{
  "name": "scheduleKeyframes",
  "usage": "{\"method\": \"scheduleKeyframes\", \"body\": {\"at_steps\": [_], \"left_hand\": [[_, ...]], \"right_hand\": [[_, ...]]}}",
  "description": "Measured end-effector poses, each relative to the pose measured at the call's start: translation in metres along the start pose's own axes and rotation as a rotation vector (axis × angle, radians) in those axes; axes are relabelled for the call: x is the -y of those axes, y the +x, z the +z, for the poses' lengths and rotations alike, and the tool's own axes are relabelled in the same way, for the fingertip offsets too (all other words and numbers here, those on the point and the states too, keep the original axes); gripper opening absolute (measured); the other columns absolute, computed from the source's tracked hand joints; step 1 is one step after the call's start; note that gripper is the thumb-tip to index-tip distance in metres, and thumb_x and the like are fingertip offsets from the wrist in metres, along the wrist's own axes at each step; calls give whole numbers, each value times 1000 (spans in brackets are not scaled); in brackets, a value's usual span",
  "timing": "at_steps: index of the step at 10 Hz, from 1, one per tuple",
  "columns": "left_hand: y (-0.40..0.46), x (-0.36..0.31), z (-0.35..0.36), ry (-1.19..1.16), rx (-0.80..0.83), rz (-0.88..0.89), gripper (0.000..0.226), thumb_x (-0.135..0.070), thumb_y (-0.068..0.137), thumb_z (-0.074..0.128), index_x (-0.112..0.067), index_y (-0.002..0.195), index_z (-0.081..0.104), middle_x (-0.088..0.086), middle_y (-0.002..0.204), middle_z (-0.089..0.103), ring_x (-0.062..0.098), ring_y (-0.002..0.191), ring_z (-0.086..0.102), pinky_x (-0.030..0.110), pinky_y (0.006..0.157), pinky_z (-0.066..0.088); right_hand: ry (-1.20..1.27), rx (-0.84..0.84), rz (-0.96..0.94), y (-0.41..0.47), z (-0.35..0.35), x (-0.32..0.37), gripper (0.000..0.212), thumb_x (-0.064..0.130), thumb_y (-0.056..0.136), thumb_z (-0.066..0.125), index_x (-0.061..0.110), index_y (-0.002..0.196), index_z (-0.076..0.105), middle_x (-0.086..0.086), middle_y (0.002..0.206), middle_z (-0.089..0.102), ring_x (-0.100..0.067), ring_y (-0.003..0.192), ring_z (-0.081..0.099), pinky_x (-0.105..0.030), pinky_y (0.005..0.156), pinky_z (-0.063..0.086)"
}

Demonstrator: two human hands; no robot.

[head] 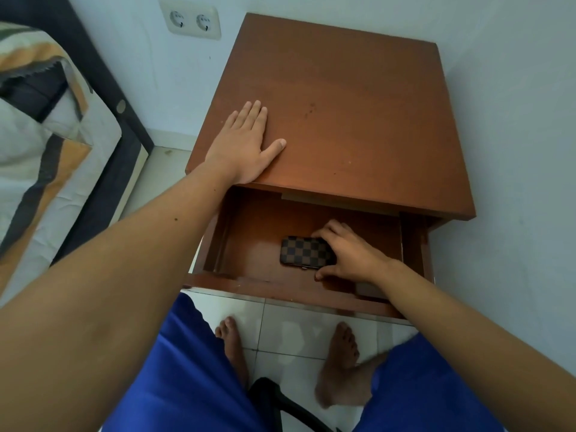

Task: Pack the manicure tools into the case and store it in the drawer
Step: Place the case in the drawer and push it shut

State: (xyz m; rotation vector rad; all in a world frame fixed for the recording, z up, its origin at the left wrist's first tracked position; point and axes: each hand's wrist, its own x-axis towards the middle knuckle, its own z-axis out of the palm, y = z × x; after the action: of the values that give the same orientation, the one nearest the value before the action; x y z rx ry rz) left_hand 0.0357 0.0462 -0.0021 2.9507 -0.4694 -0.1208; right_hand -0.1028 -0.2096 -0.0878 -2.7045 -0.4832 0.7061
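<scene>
The closed manicure case (304, 251), brown with a dark checker pattern, lies flat on the floor of the pulled-out drawer (249, 283). My right hand (346, 254) is inside the drawer and grips the case's right end, fingers over the far edge and thumb at the near edge. My left hand (244, 145) rests flat, fingers straight, on the front left part of the wooden nightstand top (358, 120). No loose manicure tools are visible.
The nightstand stands against a pale wall with a double socket (190, 20) to its left. A bed (40, 126) with a patterned cover is at the far left. My bare feet stand on white floor tiles (280, 332) below the drawer; a dark chair part (280, 400) sits between my legs.
</scene>
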Motion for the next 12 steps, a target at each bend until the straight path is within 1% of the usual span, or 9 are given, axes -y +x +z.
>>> {"method": "scheduleKeyframes", "body": {"at_steps": [1, 2, 3, 4, 5, 6, 8, 10, 12], "left_hand": [[0, 0, -1, -2, -1, -1, 86, -70, 106, 16, -14, 169, 4, 6, 178, 0, 20, 164, -4, 39, 132, -2], [0, 1, 0, -5, -8, -1, 86, -70, 106, 16, -13, 169, 4, 6, 178, 0, 20, 164, -4, 39, 132, -2], [0, 0, 0, -8, -5, 0, 86, -70, 106, 16, -13, 169, 4, 6, 178, 0, 21, 164, -4, 39, 132, -2], [-1, 0, 0, -16, -8, 0, 86, -70, 106, 17, -13, 169, 4, 6, 178, 0, 21, 164, -3, 40, 133, -1], [-2, 0, -1, -14, -7, -1, 86, -70, 106, 16, -13, 169, 5, 6, 178, 0, 21, 164, -3, 40, 132, -1], [-1, 0, -1, -13, -7, -3, 86, -70, 106, 17, -13, 169, 5, 6, 178, 1, 21, 164, -3, 39, 132, -2], [1, 0, 1, -4, -6, -2, 87, -71, 105, 15, -13, 169, 4, 6, 178, 0, 21, 164, -4, 39, 132, -2], [3, 1, 2, -1, -8, 7, 86, -69, 106, 16, -12, 169, 4, 7, 178, 0, 21, 164, -4, 39, 132, -1], [5, 3, 6, -1, -10, 10, 87, -71, 105, 14, -14, 169, 1, 5, 178, -3, 18, 164, -6, 38, 132, -2]], "right_hand": [[97, -113, -12, -21, -20, 14, 83, 60, 79, 80, 25, 147, 51, 5, 138, 48, -18, 133, 45, -44, 113, 45], [239, -241, -89, -57, -41, 36, 77, 69, 81, 75, 33, 145, 52, 19, 136, 48, -3, 128, 48, -29, 107, 46], [277, -222, -166, -91, -43, 53, 95, 78, 72, 76, 37, 151, 44, 21, 143, 41, -3, 136, 42, -23, 110, 40], [104, -231, -196, -101, -30, 58, 111, 84, 71, 72, 33, 160, 30, 15, 157, 30, -4, 147, 29, -27, 118, 35], [39, -339, -182, -98, -24, 55, 116, 82, 72, 73, 24, 162, 28, 6, 164, 27, -11, 154, 24, -39, 124, 33], [16, -381, -154, -92, -29, 53, 121, 83, 69, 74, 22, 163, 28, 4, 168, 23, -14, 158, 18, -40, 128, 25], [-63, -418, -79, -77, -51, 49, 129, 89, 68, 69, 21, 166, 19, 5, 175, 4, -10, 162, -4, -34, 128, 8], [-136, -456, -16, -48, -78, 38, 131, 89, 69, 66, 19, 167, 14, 3, 176, 1, -14, 162, -3, -32, 126, 2], [-200, -483, 40, -19, -97, 27, 130, 92, 73, 58, 17, 167, 9, 3, 176, 0, -13, 162, -2, -30, 128, 0]]}}
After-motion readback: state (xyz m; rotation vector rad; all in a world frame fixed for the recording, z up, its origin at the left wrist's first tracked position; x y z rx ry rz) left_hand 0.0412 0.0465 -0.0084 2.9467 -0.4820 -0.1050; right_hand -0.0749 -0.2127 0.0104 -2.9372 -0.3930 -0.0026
